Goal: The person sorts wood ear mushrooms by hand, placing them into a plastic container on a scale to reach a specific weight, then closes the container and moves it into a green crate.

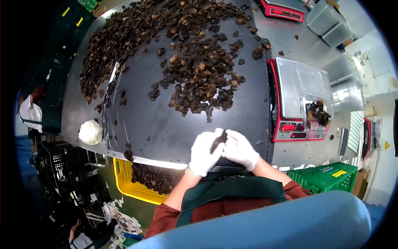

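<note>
My left hand (204,154) and my right hand (240,152), both in white gloves, meet at the table's front edge. Between their closed fingers is a small dark brown mushroom piece (217,143), which both hands touch. Beyond them a pile of dark brown mushroom pieces (199,70) lies on the dark table surface (145,128). To the right, a red scale (290,87) with a lit display carries a clear plastic container (311,83) holding a few mushroom pieces (318,113).
A larger heap (120,39) covers the back left. A white ball-like bundle (91,132) sits at the left edge. Below are a yellow crate (141,194) and a green crate (331,176). Clear containers (327,23) and another red scale (283,12) stand back right.
</note>
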Demonstrator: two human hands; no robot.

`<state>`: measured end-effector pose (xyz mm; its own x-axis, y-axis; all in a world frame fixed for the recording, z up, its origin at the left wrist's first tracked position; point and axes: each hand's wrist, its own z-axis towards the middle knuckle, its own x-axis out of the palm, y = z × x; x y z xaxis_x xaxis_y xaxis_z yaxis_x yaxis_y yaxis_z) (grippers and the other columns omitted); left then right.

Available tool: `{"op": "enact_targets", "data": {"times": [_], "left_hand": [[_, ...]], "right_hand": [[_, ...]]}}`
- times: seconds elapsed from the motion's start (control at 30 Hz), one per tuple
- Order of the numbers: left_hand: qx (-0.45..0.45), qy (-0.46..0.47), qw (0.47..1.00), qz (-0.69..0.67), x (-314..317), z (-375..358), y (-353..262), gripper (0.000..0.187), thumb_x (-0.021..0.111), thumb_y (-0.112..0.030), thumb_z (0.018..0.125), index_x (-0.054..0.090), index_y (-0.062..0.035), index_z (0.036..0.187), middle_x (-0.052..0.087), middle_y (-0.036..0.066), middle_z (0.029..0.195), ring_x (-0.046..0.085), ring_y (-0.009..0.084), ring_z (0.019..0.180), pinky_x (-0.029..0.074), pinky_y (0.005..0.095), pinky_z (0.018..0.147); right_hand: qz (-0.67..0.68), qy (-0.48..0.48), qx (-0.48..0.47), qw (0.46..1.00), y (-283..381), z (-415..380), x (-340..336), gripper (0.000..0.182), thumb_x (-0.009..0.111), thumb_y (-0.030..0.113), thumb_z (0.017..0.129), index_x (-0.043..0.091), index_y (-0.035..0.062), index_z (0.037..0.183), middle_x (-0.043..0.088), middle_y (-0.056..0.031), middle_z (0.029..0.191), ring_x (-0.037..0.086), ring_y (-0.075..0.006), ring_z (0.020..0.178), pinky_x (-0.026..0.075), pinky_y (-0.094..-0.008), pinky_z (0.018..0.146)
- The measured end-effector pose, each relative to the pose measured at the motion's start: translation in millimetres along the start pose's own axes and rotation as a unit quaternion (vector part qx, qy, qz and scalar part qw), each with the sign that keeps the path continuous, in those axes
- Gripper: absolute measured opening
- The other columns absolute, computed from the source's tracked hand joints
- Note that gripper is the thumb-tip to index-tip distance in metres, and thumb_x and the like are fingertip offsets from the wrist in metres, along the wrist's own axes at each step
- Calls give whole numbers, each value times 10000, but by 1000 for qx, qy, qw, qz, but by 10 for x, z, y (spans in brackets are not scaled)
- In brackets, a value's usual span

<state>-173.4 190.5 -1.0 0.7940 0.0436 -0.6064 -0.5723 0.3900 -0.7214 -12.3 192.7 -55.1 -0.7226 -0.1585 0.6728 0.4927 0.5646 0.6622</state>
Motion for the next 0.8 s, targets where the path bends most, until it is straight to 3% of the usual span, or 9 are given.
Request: {"op": "enact_targets", "data": {"times": [0.07,0.2,0.27,0.3,0.37,0.43,0.53,0.63,0.8], "left_hand": [[24,111,992,62,111,59,-133,373,781,-199,666,669,-98,1007,639,113,988,612,295,865,489,369,767],[148,14,989,17,127,184,-348,336,768,-236,646,677,-98,938,627,102,914,606,303,787,488,371,706],[34,135,989,-46,-2,290,-346,368,730,-173,655,657,-74,1001,587,145,1044,581,334,931,475,432,821],[89,-32,995,41,41,209,-300,355,702,-143,688,636,-57,1026,531,189,1155,540,355,1041,453,451,897],[60,-68,996,22,7,313,-91,337,649,-85,764,617,-47,1097,501,209,1227,511,370,1122,432,452,955],[22,-48,998,37,70,429,179,324,628,-75,820,610,-64,1143,513,180,1249,511,347,1146,412,424,997],[22,-29,997,69,325,683,321,342,672,-121,816,606,-64,1147,522,175,1279,506,345,1177,408,416,1011],[77,21,987,141,613,889,550,437,667,-264,832,577,-98,1226,426,187,1412,401,380,1297,317,500,1073],[103,169,945,260,804,834,645,432,594,-325,861,566,-143,1251,431,135,1417,354,342,1322,207,538,1118]], "right_hand": [[-110,23,-49,993,-71,-31,49,332,456,182,965,511,36,1258,597,-102,1186,552,-205,1105,417,-337,994],[-62,-5,-75,995,66,-158,126,300,466,192,974,526,42,1227,600,-79,1160,547,-186,1107,397,-332,1014],[87,-41,-60,994,287,-310,215,288,470,247,965,544,59,1171,596,-87,1118,554,-212,1065,440,-372,952],[202,-47,-39,977,414,-372,244,287,472,275,961,553,68,1143,595,-92,1097,558,-224,1044,461,-392,922],[508,-2,20,861,793,-512,225,314,478,328,951,570,65,1095,577,-120,1065,551,-261,966,472,-426,844],[528,-26,-70,846,1293,-756,276,273,576,286,901,597,46,1031,578,-117,1039,572,-241,920,512,-363,750],[322,-130,-338,875,1714,-1129,-241,305,541,299,930,603,28,1056,616,-107,974,608,-216,910,525,-366,762],[62,-365,-518,771,2076,-1369,-435,290,539,235,928,602,26,1118,618,-106,1045,593,-227,976,493,-366,874],[-329,-493,-431,680,2103,-1544,-1098,385,568,48,855,564,-25,1233,588,-124,1224,531,-219,1163,371,-332,1039]]}}
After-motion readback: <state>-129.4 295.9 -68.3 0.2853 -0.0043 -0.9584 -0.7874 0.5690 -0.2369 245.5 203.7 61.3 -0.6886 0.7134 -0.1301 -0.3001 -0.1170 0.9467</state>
